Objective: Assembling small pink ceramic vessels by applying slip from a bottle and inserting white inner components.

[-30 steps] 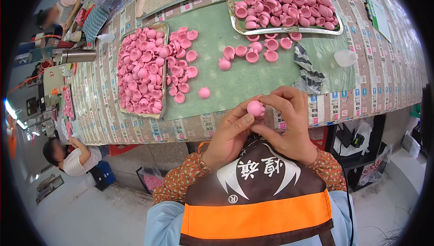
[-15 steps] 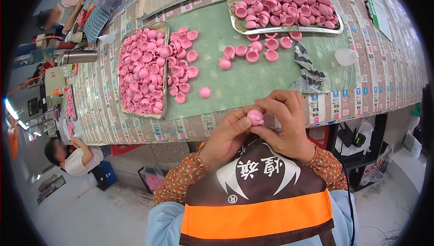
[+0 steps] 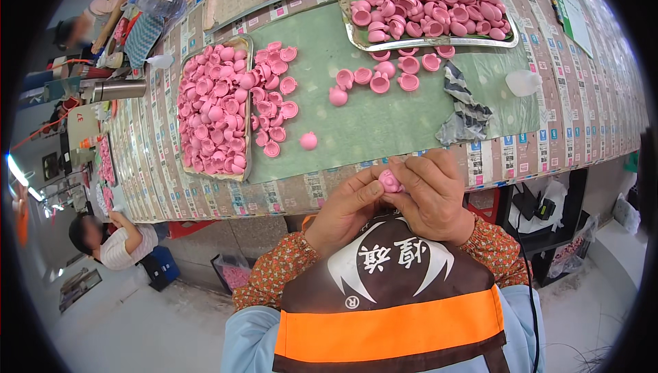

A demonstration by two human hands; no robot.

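A small round pink plastic piece [image 3: 391,182] sits between my two hands, just off the table's near edge and above my apron. The fingers and thumb of my left hand [image 3: 351,201] close on it from the left. From the right, the bent fingers and thumb of my right hand [image 3: 433,188] grip it as well. One pink ball-shaped piece [image 3: 308,141] lies on the green mat [image 3: 384,126] beyond my left hand. Farther off, several pink half-shells [image 3: 379,83] lie loose on the mat.
A tray [image 3: 248,116] heaped with pink shells stands at left. A larger metal tray [image 3: 439,46] of them is at the back. A crumpled striped cloth [image 3: 466,109] and a translucent white bottle [image 3: 524,83] lie at right. Another person [image 3: 113,239] sits at far left.
The pink piece has turned between my fingers and shows a different side. My right fingers have shifted slightly down over it. The view has moved a little.
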